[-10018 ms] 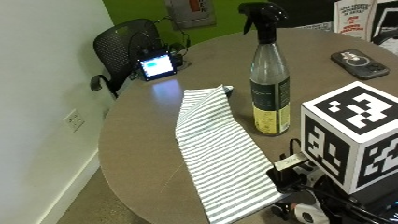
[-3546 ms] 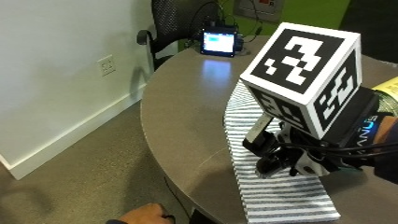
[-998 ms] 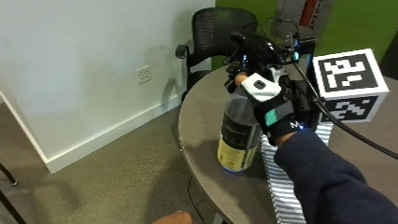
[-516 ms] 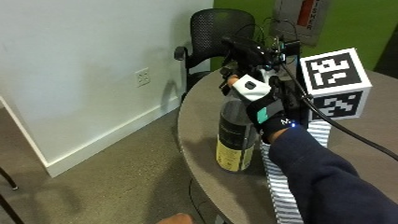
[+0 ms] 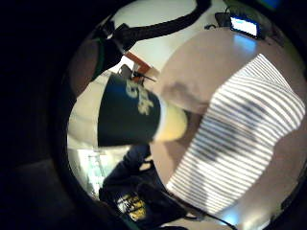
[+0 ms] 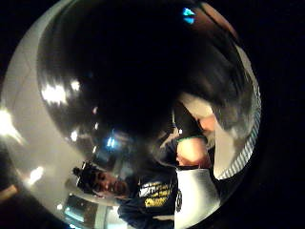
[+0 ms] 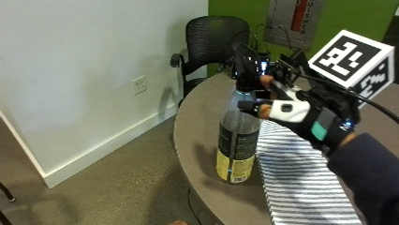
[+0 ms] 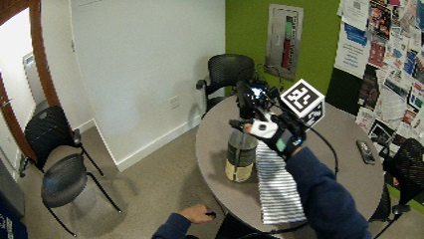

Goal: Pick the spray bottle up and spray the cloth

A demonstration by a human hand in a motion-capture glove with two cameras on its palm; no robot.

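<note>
Up close, my hand curls round the spray bottle neck, hiding its trigger; beside it, the striped cloth runs off-frame.

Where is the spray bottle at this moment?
In the outside view the spray bottle stands near the table's edge, beside the striped cloth, its neck held by the gloved right hand.

The person's gloved right hand is raised above the counter, forearm in a dark blue sleeve reaching in from the near side. Its fingers are curled round the neck of the spray bottle, the grip closed just under the sprayer head.
</note>
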